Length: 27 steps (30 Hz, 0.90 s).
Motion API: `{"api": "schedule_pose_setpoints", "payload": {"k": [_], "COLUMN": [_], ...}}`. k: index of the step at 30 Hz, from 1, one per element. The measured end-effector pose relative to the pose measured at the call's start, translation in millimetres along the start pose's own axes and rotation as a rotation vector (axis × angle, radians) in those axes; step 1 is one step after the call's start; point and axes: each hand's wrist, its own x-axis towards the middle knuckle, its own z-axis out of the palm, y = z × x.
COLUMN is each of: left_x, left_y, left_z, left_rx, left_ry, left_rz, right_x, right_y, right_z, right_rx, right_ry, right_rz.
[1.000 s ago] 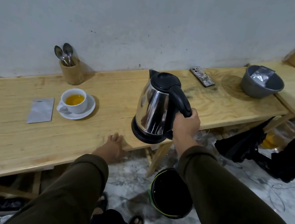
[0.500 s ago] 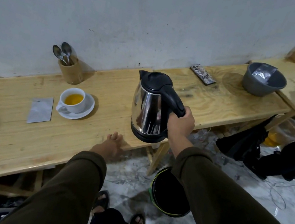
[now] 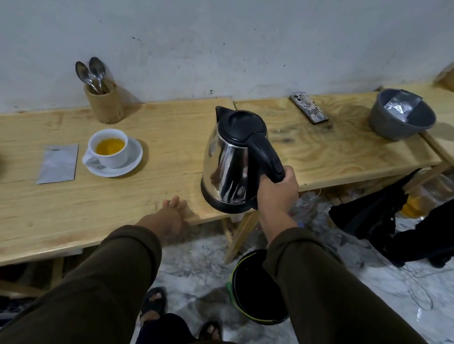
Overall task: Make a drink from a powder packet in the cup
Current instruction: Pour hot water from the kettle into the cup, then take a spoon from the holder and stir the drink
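The right hand (image 3: 278, 192) is wrapped around the black handle of one steel kettle (image 3: 230, 160), which stands at the front edge of the counter (image 3: 3, 209). The left hand (image 3: 165, 217) rests fingers-down on that edge, gripping nothing. Well to the left of both hands sits one white cup (image 3: 109, 147) of yellow liquid on one saucer (image 3: 129, 166), with one silver packet (image 3: 59, 164) lying flat just beside it. Two spoons (image 3: 92, 74) stand in one wooden holder (image 3: 104, 103) behind.

A white cup (image 3: 109, 147) of amber liquid sits upright on its saucer (image 3: 131, 162), a flat silver packet (image 3: 59, 164) lying just left of it, and the steel kettle (image 3: 232, 162) with black lid stands well right.
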Motion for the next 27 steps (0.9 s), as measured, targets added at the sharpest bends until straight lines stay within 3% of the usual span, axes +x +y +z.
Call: {"api": "schedule_pose_setpoints", "payload": {"k": [6, 15, 18, 27], "left_x": [-5.5, 4.2, -2.6, -25.0], "left_y": [7.5, -5.9, -21.1, -116.5], "left_z": [-2.3, -9.3, -11.6, -14.0], "left_rx": [0.031, -0.298, -0.383, -0.645], "left_ry": [0.077, 0.163, 0.173, 0.257], "left_rz": [-0.024, -0.084, -0.144, -0.289], "right_x": [-4.9, -22.9, -33.1, -62.3], "right_y": [-9.0, -42.1, -49.4, -60.1], "right_z": [-4.2, 22.2, 40.7, 124.2], "right_rx": [-0.051, -0.235, -0.24, -0.334], "right_ry": [-0.041, 0.011, -0.093, -0.418], "right_rz": [-0.042, -0.541, -0.642, -0.599]}}
